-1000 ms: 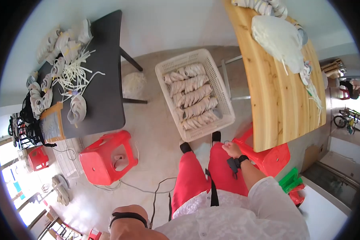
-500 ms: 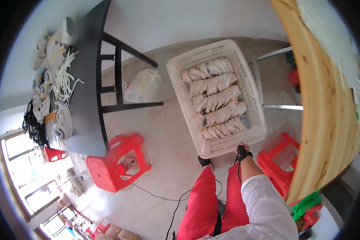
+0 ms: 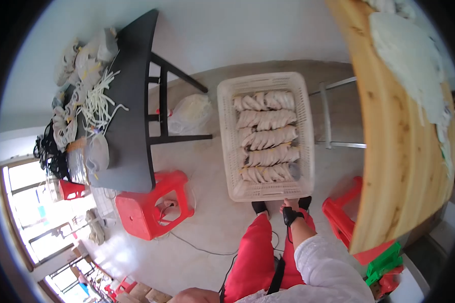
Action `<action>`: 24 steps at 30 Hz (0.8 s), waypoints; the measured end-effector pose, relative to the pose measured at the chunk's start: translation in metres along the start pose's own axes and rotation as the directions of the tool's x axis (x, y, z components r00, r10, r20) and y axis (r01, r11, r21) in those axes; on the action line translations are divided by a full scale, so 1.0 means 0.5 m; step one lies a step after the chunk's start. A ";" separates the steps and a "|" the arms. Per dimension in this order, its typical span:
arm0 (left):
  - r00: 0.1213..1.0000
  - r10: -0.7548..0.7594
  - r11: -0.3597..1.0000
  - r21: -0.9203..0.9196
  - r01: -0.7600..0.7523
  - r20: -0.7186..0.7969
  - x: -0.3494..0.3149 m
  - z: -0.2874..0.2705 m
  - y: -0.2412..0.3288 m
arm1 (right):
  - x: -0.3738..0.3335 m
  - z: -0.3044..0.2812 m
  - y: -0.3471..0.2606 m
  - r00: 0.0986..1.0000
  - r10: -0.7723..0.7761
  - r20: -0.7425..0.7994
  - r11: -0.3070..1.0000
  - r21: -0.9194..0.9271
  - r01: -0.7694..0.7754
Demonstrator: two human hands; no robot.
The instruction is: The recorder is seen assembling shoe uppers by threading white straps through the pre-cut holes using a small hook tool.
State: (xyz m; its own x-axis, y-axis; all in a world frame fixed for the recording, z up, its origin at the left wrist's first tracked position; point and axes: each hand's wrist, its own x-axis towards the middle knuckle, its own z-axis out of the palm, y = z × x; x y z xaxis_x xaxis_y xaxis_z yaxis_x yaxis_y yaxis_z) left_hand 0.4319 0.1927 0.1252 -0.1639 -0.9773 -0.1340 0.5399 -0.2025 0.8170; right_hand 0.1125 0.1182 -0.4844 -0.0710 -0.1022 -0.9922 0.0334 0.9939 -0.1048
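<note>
- Along the right stands a wooden worktop (image 3: 389, 151), with a smaller-looking dark worktop (image 3: 130, 141) at left.
- Between them on the floor (image 3: 210, 202) sits the white basket (image 3: 305, 131), long axis now nearly straight from near to far; half a second ago it slanted from far left to near right, so it was apparently swung round by its near end.
- Inside lie five rows of pale, overlapping bundles (image 3: 270, 136), each running left to right.
- At the basket's near edge is the right hand (image 3: 288, 203), fingers seemingly bent; whether they grip, I cannot tell. The left hand is out of view.
</note>
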 end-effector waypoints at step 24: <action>0.853 -0.256 0.778 0.427 0.461 -0.454 0.193 0.208 -0.176 | -0.712 -0.797 0.046 0.986 -0.162 -0.037 0.957 0.238 0.166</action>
State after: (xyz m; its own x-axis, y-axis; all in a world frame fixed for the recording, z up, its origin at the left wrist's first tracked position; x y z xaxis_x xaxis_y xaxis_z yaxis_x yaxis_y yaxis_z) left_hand 0.2825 0.1225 0.0987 0.0970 -0.8098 -0.5786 -0.0081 -0.5820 0.8132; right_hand -0.2587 0.1934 -0.1066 -0.1122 -0.2606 -0.9589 0.2571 0.9245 -0.2814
